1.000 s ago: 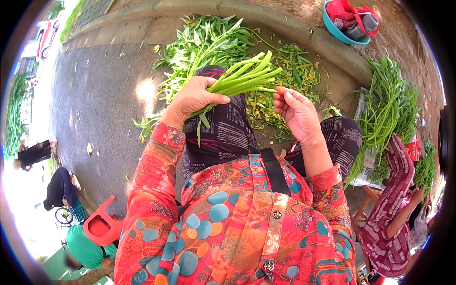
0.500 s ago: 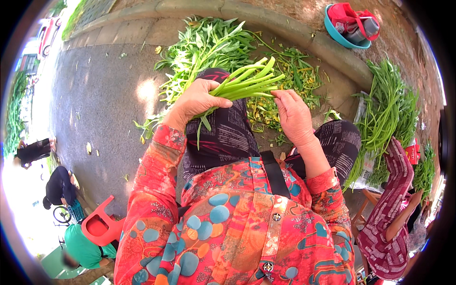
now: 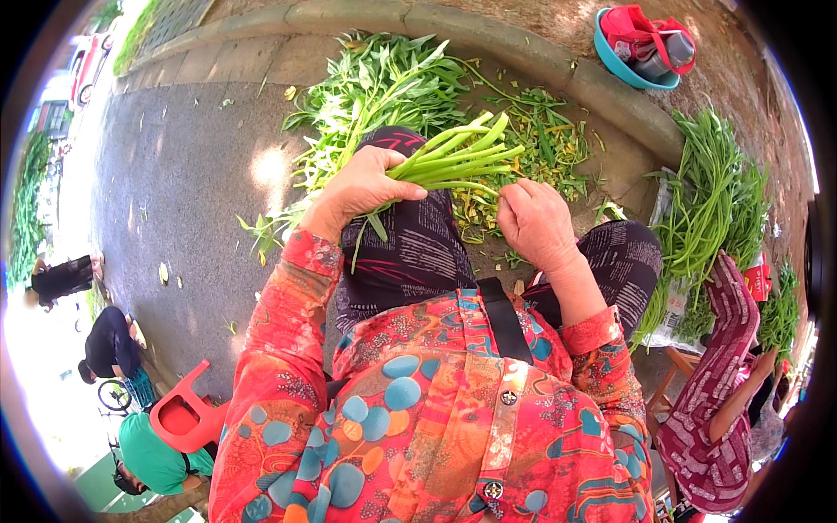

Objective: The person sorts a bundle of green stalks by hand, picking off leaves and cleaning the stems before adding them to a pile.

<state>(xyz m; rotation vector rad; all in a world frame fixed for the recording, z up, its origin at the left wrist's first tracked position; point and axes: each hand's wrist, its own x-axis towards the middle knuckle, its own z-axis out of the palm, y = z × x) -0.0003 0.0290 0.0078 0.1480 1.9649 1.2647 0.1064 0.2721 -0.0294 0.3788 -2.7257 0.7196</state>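
Observation:
My left hand [image 3: 370, 181] is wrapped round a bunch of water spinach [image 3: 453, 157], its pale green cut stems pointing right and its leafy end hanging down behind the wrist. Facing it, my right hand [image 3: 534, 222] is closed in a pinch at the tip of one stem [image 3: 475, 185], which bends away below the others. Exactly how the fingertips grip that tip is partly hidden. Just beyond my knees lies a heap of leafy water spinach [image 3: 384, 87] on the ground, with yellowed leaves and trimmings [image 3: 545, 131] scattered to its right.
A curb [image 3: 488, 30] runs along the far side. Past it stands a turquoise basin [image 3: 615, 65] holding a red bag and a flask. More greens [image 3: 711, 192] lie on sacking at right, beside another person's patterned leg [image 3: 728, 349]. At left are a red stool [image 3: 179, 418] and several people.
My right hand has shifted slightly down and curled its fingers in more. One stem is now drawn down, apart from the rest of the bunch. The left hand keeps its hold.

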